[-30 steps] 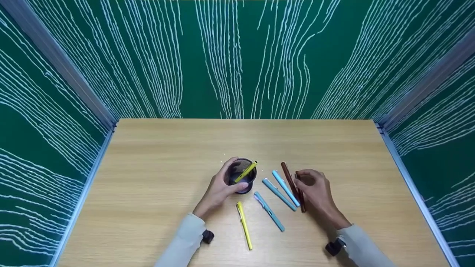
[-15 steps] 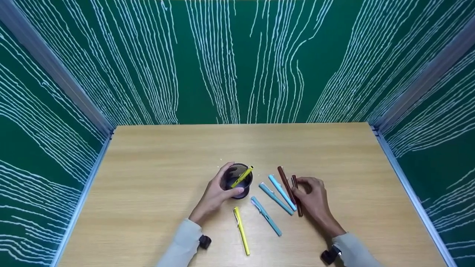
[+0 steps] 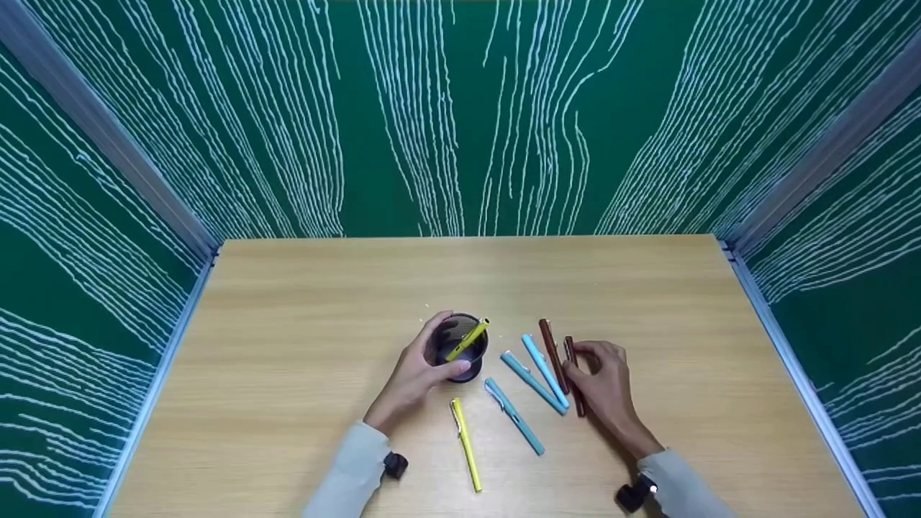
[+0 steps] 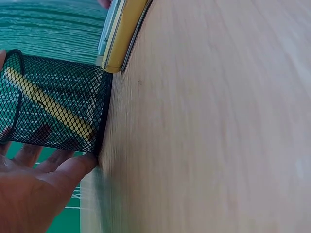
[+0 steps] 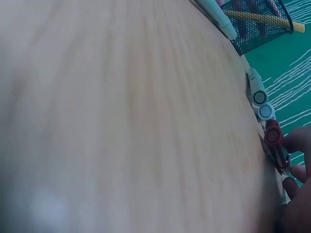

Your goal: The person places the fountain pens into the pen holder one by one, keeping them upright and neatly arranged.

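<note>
My left hand [image 3: 414, 374] curls around a black mesh pen cup [image 3: 483, 357], thumb across its near side. Leaning inside the cup is a yellow pen [image 3: 469, 338], its end above the rim; the left wrist view shows this pen [image 4: 53, 104] through the mesh. My right hand [image 3: 608, 378] pinches a dark red pen [image 3: 579, 403] between thumb and index finger, low over the table. Another dark red pen [image 3: 550, 352] lies right beside it. In the right wrist view my right fingers [image 5: 299, 141] are at a red pen [image 5: 273, 136].
Left of the red pens lie a light blue pen [image 3: 543, 367] and a teal pen [image 3: 529, 378]. Nearer me are another teal pen [image 3: 514, 417] and a yellow pen [image 3: 466, 446]. Green panels with white lines [image 3: 417, 122] border the wooden table [image 3: 302, 302].
The head view has shifted slightly. The right fingertips, earlier over the upper end of the dark red pen, now sit a little lower, and that end shows. The left hand keeps its hold.
</note>
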`<action>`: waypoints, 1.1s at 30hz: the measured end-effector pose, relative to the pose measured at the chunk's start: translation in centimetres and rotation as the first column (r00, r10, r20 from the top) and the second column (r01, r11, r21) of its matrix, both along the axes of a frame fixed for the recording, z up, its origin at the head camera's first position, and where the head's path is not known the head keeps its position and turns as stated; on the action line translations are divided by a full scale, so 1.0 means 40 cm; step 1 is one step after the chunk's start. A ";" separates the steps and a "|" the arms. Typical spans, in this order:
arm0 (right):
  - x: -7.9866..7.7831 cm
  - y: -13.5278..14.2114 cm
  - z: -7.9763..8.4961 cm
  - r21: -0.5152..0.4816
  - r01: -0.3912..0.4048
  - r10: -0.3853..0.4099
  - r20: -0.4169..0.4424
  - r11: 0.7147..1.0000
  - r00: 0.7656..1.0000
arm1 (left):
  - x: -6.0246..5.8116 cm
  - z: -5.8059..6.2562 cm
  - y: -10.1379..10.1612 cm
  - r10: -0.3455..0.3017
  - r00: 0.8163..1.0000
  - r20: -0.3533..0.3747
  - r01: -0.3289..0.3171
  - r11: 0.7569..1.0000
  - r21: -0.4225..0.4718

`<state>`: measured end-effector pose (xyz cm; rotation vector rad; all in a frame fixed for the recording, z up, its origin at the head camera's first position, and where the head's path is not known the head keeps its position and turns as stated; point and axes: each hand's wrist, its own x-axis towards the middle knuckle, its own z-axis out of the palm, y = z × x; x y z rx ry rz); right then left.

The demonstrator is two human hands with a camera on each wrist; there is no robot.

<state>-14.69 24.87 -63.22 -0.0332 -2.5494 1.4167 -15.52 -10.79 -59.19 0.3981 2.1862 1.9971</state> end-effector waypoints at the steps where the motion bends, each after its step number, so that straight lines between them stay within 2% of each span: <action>1: 0.000 0.000 0.001 0.000 0.004 -0.004 0.001 1.000 1.000 | -0.001 0.000 0.000 -0.001 1.000 0.001 0.001 1.000 -0.006; 9: -0.011 -0.004 0.001 0.026 0.017 -0.017 -0.009 1.000 1.000 | -0.002 0.001 -0.002 0.017 1.000 -0.005 -0.017 1.000 0.002; 18: -0.007 -0.008 0.001 0.090 0.041 -0.044 0.022 0.995 0.999 | 0.004 0.005 0.000 0.006 1.000 -0.004 -0.006 1.000 0.006; 27: -0.003 -0.025 0.023 0.170 0.055 -0.061 0.030 0.984 0.998 | 0.002 0.002 -0.002 -0.001 1.000 -0.015 0.001 1.000 0.028; 33: 0.002 -0.023 0.046 0.152 0.064 -0.071 0.040 0.986 0.997 | 0.003 0.002 -0.002 0.000 1.000 -0.013 0.000 1.000 0.013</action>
